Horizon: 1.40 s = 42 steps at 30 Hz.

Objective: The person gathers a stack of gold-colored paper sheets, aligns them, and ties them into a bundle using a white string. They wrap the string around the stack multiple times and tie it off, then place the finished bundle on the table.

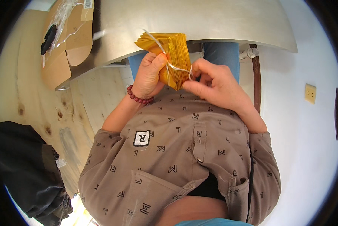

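A thick stack of gold foil packets (178, 52) is held up in front of my belly, near the table's edge. My left hand (152, 71) grips its left side, the thumb pressing on a thin white tie (176, 68) that wraps around the bundle. One loose end of the tie sticks up past the top of the stack. At the stack's lower right, my right hand (210, 81) has its thumb and bent fingers closed on the tie. The fingertips touch or nearly touch the packets' edge.
A metal-topped table (138, 19) stretches ahead of me. At its left is an open cardboard box (76, 37) with clear plastic strips (61, 19) and a black item (48, 39). Black cloth (25, 169) hangs at the lower left. A wall socket (310, 93) is at right.
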### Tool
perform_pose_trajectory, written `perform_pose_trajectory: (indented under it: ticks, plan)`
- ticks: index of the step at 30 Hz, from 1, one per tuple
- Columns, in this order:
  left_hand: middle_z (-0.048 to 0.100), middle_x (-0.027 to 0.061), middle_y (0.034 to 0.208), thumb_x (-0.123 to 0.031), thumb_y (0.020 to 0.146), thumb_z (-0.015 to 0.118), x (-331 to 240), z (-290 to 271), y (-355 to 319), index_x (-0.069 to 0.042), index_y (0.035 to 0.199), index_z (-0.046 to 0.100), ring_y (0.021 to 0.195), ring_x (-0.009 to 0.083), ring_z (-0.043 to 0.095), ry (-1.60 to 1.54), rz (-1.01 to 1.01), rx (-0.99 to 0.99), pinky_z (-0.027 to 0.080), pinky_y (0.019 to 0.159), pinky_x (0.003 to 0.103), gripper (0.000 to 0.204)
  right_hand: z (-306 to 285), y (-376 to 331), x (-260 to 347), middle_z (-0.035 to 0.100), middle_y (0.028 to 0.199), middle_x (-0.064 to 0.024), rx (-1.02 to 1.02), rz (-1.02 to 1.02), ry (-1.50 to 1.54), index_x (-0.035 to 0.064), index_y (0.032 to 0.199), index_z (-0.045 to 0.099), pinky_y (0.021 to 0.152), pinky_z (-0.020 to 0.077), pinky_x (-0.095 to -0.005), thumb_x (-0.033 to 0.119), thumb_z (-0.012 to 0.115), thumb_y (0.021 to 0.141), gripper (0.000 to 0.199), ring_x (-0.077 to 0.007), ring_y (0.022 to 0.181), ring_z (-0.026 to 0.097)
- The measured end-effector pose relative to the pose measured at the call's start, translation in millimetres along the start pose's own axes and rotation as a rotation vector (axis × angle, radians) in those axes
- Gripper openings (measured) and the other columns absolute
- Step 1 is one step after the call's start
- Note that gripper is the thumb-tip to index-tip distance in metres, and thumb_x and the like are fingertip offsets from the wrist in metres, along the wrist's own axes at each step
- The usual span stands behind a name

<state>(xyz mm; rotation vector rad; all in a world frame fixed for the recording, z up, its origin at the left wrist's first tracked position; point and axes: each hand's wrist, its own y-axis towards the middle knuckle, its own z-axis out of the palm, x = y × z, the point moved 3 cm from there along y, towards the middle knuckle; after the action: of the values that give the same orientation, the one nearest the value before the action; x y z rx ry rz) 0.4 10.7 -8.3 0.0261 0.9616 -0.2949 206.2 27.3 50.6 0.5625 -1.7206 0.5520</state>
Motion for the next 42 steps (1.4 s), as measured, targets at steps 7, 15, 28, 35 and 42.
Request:
perform_pose_trajectory:
  ticks: [7,15,28,35,42]
  plan:
    - [0.064,0.0111,0.123,-0.051,0.106,0.049,4,-11,-4,-0.005,0.139,0.051,0.108,0.0230,0.067,-0.274,-0.046,-0.001,0.058,0.093,0.042,0.056,-14,4,-7,0.071,0.094,-0.0039,0.025,-0.036,0.219,0.0032,0.092,0.065,0.058,0.0472,-0.0231,0.019,0.057,0.105,0.022,-0.0067,0.065,0.058]
    - [0.064,0.0083,0.123,-0.053,0.102,0.056,12,5,0,-0.009,0.132,0.056,0.102,0.0197,0.064,-0.208,-0.107,0.081,0.052,0.087,0.037,0.053,7,21,-29,0.067,0.103,-0.0117,-0.052,-0.169,1.089,0.0060,0.084,0.058,0.090,0.0449,-0.0328,0.021,0.050,0.107,0.028,-0.0147,0.096,0.057]
    - [0.065,0.0096,0.130,-0.044,0.107,0.051,-1,-11,15,-0.006,0.139,0.052,0.118,0.0227,0.065,-0.036,0.136,-0.014,0.053,0.103,0.043,0.049,5,33,-39,0.065,0.090,-0.0003,-0.194,-0.040,0.675,0.0044,0.103,0.062,0.071,0.0472,-0.0220,0.016,0.072,0.097,0.017,-0.0054,0.076,0.058]
    - [0.066,0.0085,0.130,-0.029,0.102,0.065,-7,-19,13,-0.006,0.136,0.056,0.118,0.0221,0.066,0.064,0.275,-0.021,0.054,0.102,0.041,0.042,-2,31,-41,0.064,0.091,0.0051,-0.030,0.042,0.461,0.0051,0.096,0.070,0.073,0.0459,-0.0216,0.019,0.075,0.095,0.015,-0.0024,0.080,0.055]
    - [0.065,0.0067,0.133,-0.029,0.101,0.067,-5,-18,12,-0.007,0.139,0.055,0.118,0.0212,0.065,0.017,0.265,-0.009,0.054,0.103,0.040,0.045,9,32,-46,0.065,0.090,0.0023,-0.085,-0.057,0.643,0.0046,0.097,0.069,0.075,0.0487,-0.0226,0.015,0.071,0.098,0.011,-0.0061,0.082,0.058]
